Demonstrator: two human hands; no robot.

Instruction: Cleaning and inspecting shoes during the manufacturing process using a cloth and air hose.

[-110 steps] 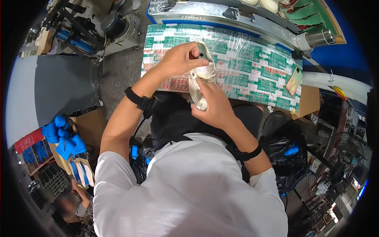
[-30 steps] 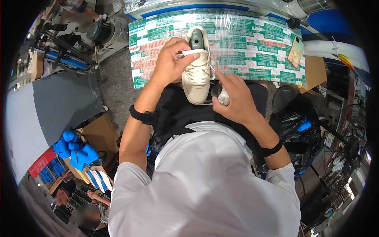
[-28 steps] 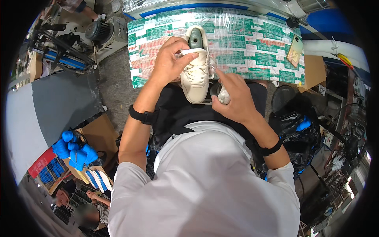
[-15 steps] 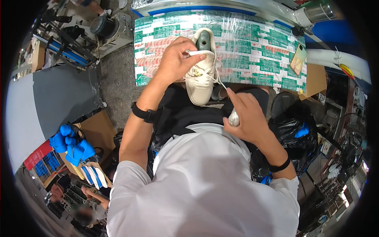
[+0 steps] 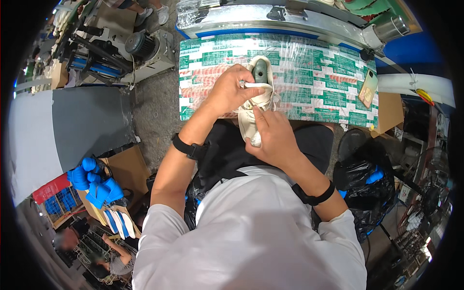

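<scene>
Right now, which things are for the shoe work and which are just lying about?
Seem part of the job:
cream lace-up sneaker
dark green shoe last inside it
whitish object in the right hand (can't tell what)

Seem just lying about:
smartphone
black plastic bag
cardboard carton

At the near edge of the bench (image 5: 309,79), your right hand (image 5: 274,134) is covering part of the cream shoe (image 5: 261,100) and its laces, while a pale lump (image 5: 256,140) is showing only partly beneath that hand, its kind unclear. Your left hand (image 5: 235,89) is hiding one side of the shoe, some fingers curling out of sight. Beyond the bench's far left corner, legs (image 5: 157,6) are running out of the frame's top; well off its near left corner, a co-worker's (image 5: 121,264) head is appearing blurred.
</scene>
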